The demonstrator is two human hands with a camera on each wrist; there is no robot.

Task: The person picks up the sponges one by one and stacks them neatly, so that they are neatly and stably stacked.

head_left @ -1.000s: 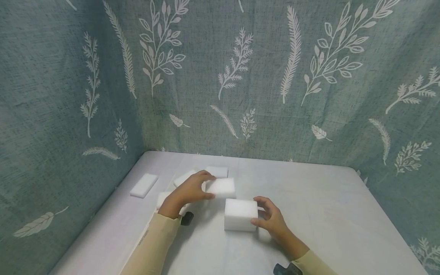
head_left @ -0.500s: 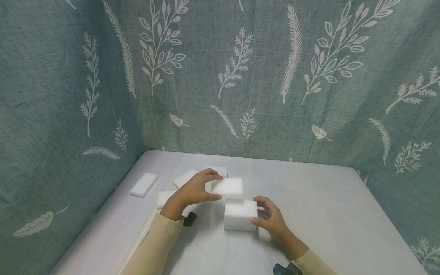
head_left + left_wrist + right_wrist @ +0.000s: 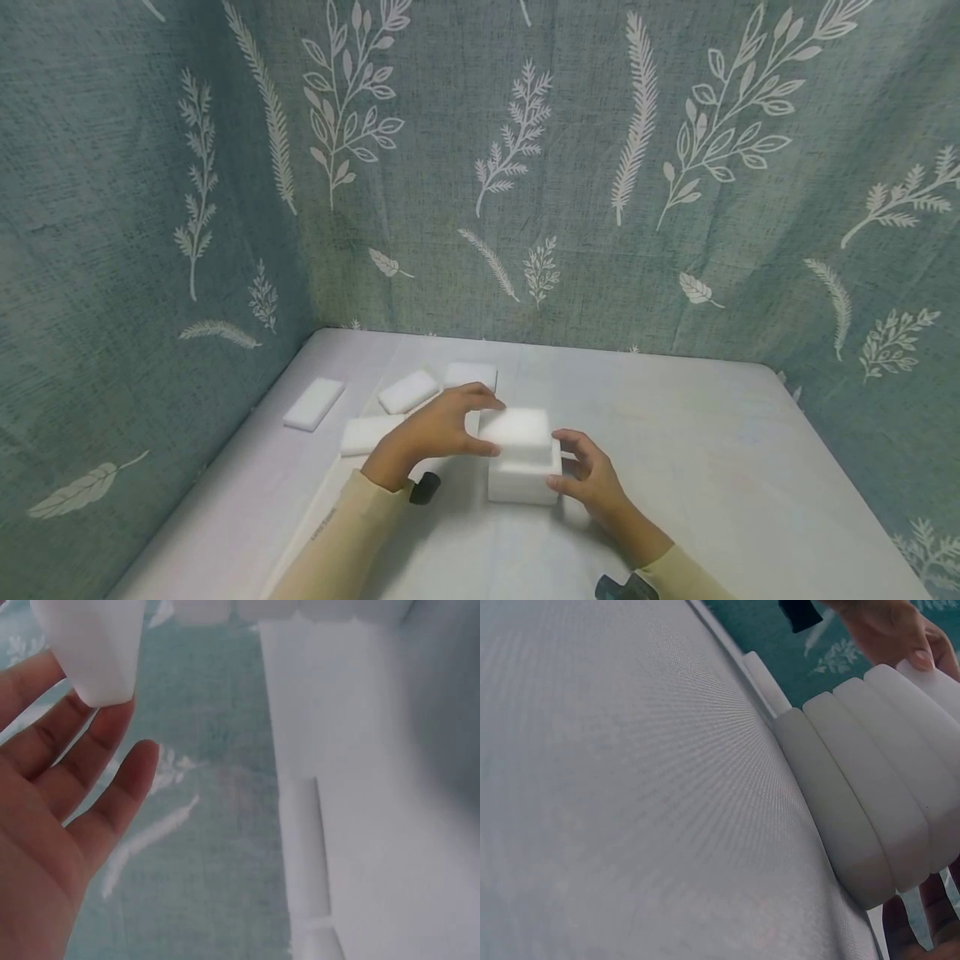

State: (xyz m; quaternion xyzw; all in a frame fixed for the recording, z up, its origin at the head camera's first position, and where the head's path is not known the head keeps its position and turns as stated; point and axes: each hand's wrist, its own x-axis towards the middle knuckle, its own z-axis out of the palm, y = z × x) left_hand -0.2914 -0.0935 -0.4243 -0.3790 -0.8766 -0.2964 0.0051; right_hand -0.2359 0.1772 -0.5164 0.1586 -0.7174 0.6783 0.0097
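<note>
My left hand point(image 3: 442, 429) pinches a white sponge block point(image 3: 516, 429) by its left end, thumb on the near side and fingers on the far side. That block lies level at the top of a stack of white sponge blocks point(image 3: 522, 485), set slightly back from the stack's front; whether it bears on the stack, I cannot tell. Around the stack's right end, my right hand point(image 3: 588, 475) holds with thumb in front and fingers behind. In the right wrist view, several layers of the stack point(image 3: 870, 772) show, with the left hand point(image 3: 892, 630) at its top.
Loose white sponge blocks lie on the white-covered table point(image 3: 675, 433): one at far left point(image 3: 315, 404), one by the left forearm point(image 3: 369, 435), two behind the left hand point(image 3: 408, 392). A patterned green curtain point(image 3: 480, 167) borders the table's back and left.
My left hand has carried its sponge block rightward from behind the stack, then toward me onto or just over the stack's top. The right hand has stayed at the stack.
</note>
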